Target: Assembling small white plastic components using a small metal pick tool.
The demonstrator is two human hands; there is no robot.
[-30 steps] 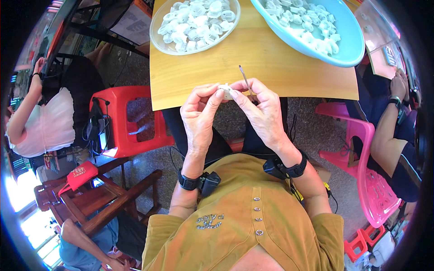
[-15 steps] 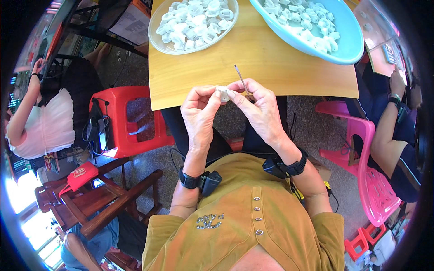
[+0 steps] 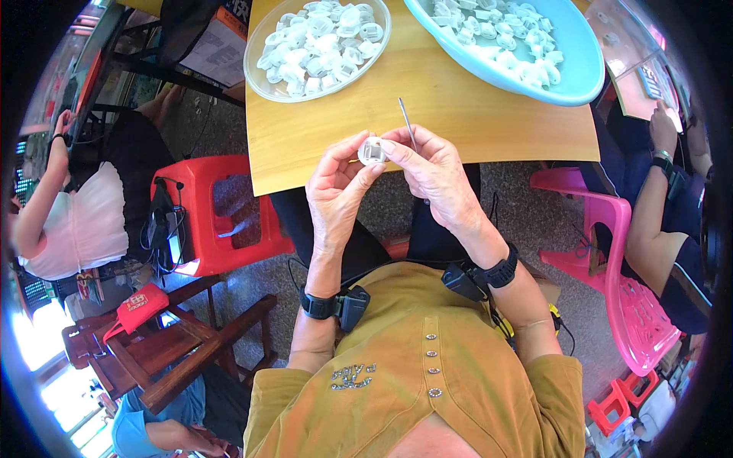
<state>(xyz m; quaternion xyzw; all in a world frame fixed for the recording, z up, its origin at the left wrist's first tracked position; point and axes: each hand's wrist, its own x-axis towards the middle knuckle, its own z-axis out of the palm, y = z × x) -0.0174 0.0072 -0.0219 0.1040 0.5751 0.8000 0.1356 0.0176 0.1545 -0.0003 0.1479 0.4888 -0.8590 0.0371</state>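
Just past the near edge of the table, a small round white plastic part [image 3: 372, 151] is pinched between the fingertips of both hands. Its face toward me has a squarish opening or recess. My left hand [image 3: 337, 179] grips its left side with thumb and fingers. My right hand [image 3: 435, 172] touches its right side with the thumb. A thin metal screwdriver [image 3: 405, 122] is tucked in my right fingers, its shaft pointing up and away; the handle is mostly hidden by the hand.
On the wooden table [image 3: 321, 137] stand a clear bowl [image 3: 252, 72] and a light-blue basin [image 3: 580, 80], both holding many white parts. A red stool [image 3: 210, 256] is at left and a pink chair [image 3: 622, 305] at right. Other people sit on both sides.
The white part has been turned, so its recessed face now shows instead of its smooth side. The screwdriver in my right hand stands slightly more upright. The view has shifted a little.
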